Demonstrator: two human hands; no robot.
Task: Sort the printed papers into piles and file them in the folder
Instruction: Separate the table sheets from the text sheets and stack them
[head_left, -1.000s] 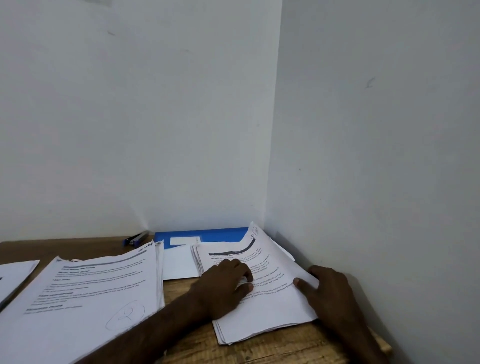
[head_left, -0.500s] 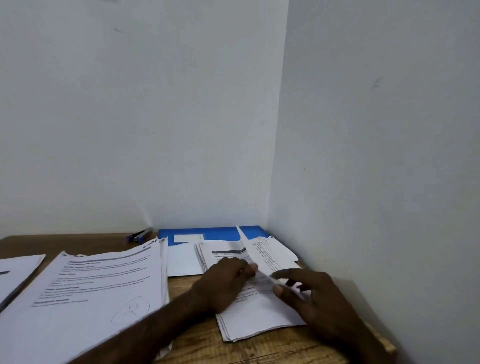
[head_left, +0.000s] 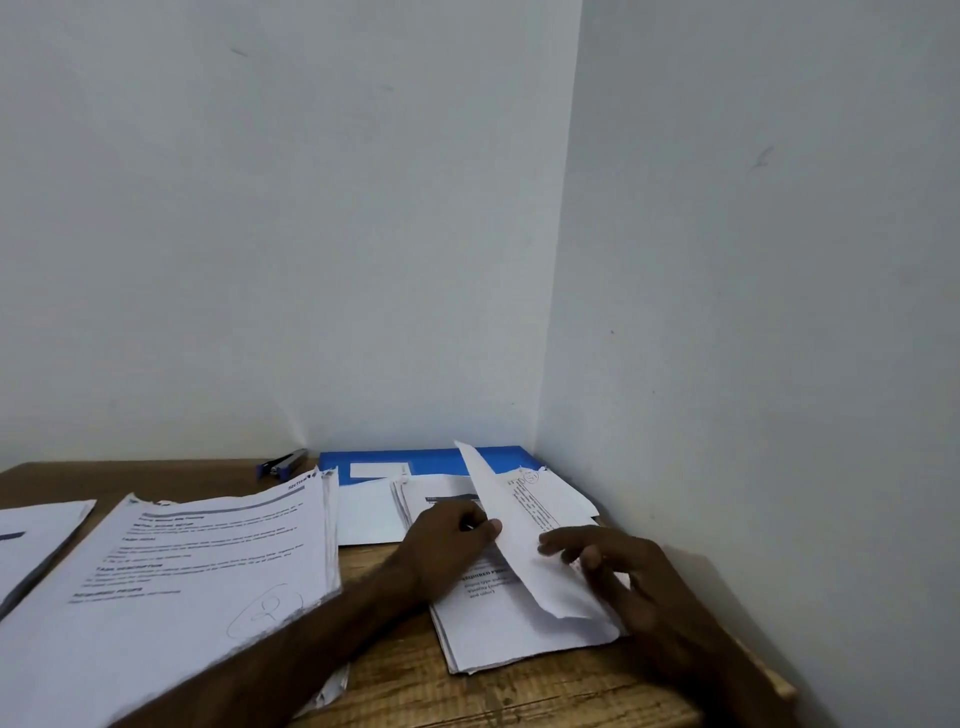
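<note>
Beside the right-hand wall, flat on the wooden table (head_left: 467, 691): stack of printed papers (head_left: 498, 629). Off its top, one sheet (head_left: 511, 540) raised and tilted, blank face toward the camera, some print showing on its far right part. Resting on the stack, left hand (head_left: 447, 545), fingers curled, fingertips meeting the raised sheet's left edge; cannot tell whether pinching it or merely touching. Against the sheet's right side, right hand (head_left: 618, 571), released, fingers stretched out and loosely spread, thumb hidden.

Behind the stack, lying along the back wall: blue folder (head_left: 431, 460) with a white label, near edge covered by papers. Between the stack and the bigger heap, loose white page (head_left: 363, 514), partly over the folder.

Left of the hands, thick pile (head_left: 197, 571) of printed pages, slanted, circled pen mark near the top page's lower corner, left forearm crossing that corner. Farther left, cut by the frame edge, another pile (head_left: 36, 530). Just left of the folder, close to the back wall, pens (head_left: 283, 464) lying together.
</note>
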